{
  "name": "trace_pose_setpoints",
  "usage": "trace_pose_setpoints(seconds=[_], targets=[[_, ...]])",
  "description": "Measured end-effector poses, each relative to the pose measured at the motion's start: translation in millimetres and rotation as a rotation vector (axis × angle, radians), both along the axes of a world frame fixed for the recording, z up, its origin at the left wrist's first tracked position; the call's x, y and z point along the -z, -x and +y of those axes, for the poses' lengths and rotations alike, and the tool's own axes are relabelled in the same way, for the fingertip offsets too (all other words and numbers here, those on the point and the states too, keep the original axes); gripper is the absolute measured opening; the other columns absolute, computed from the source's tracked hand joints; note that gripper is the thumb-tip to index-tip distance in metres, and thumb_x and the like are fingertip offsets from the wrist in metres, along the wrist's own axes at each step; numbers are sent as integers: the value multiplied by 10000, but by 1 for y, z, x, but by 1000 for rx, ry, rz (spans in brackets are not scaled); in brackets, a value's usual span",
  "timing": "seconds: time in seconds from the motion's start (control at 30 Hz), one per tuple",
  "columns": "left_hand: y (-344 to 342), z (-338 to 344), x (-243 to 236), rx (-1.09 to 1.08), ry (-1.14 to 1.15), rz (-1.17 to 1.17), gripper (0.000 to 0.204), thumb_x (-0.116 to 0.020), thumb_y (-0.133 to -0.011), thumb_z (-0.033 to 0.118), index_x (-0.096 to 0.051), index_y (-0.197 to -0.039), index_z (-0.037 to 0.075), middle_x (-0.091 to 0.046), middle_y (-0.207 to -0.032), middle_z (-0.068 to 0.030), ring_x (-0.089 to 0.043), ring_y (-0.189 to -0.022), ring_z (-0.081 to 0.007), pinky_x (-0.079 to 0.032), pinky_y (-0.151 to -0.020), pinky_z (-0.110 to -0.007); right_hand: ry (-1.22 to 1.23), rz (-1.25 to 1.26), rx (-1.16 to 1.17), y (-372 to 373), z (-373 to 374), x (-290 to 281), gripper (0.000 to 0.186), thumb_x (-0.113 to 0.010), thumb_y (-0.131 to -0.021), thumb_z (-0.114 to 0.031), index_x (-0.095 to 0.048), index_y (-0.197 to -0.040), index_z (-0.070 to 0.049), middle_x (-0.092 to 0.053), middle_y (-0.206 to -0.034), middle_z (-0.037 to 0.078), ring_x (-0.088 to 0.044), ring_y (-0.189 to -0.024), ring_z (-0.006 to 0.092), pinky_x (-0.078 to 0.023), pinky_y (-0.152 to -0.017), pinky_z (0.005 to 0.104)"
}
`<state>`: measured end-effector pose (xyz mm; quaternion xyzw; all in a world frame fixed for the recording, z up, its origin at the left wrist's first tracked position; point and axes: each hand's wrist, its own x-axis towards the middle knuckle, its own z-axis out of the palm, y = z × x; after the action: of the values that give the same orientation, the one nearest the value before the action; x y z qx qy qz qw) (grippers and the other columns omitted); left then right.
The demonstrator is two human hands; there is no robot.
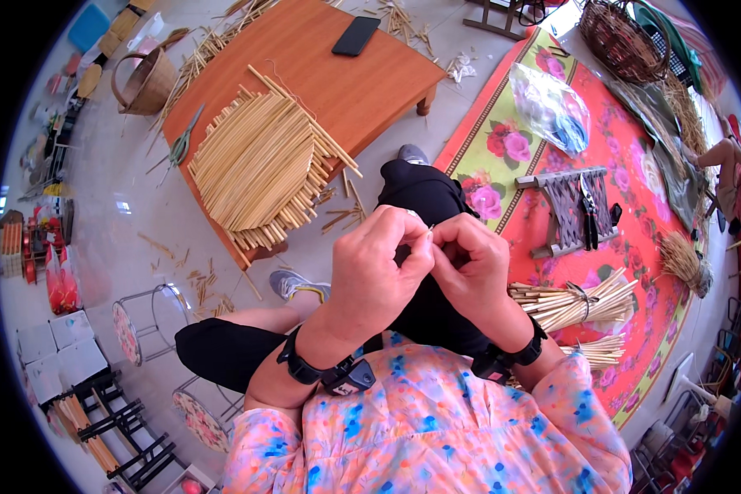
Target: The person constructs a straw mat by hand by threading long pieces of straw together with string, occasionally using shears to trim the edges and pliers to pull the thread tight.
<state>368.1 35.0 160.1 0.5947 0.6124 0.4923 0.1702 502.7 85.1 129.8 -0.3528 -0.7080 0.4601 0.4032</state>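
**Two hands pinched beside one table, one straw panel on it**

The left hand point(377, 267) and right hand point(476, 270) were raised right of the table's point(300, 49) near end. Each had thumb and forefinger together; whatever lay between was too small to tell. The one panel point(251, 160) covered the table's near end, with uneven straw ends.

One phone point(356, 36) rested at the table's far end, one pair of scissors point(181, 146) at its left edge. One basket point(148, 82) stood left of the table.

The table top was smooth, brown wood; the floor point(99, 214) around it was pale and tiled, with straw scraps. Right of the table spread one red flowered cloth point(646, 222), bearing one clear bag point(552, 107), one folding stool point(561, 206) and, on that, one pair of pliers point(589, 210).
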Motion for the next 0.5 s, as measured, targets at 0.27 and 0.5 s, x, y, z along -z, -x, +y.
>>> trace_pose_setpoints(seconds=[0.27, 0.5], targets=[[0, 0, -1, 2, 9, -19, 137, -656, -753, -25, -538, -799, 26, -596, -743, -79, -618, -613, -214, -497, -554, -307, -4, -23, 2, 0, 0, -2, 125, -728, -710, -7, -613, -759, -13, -598, -724, 76, -603, -592, 179, -459, -519, 275], [2, 0, -2, 3, 27, -24, 126, -657, -757, -19, -544, -792, 25, -608, -745, -76, -628, -618, -207, -505, -566, -303, 14, -12, -7, 1, 0, -4, 116, -720, -714, -1, -612, -753, -15, -591, -719, 67, -591, -553, 159, -449, -492, 262]])
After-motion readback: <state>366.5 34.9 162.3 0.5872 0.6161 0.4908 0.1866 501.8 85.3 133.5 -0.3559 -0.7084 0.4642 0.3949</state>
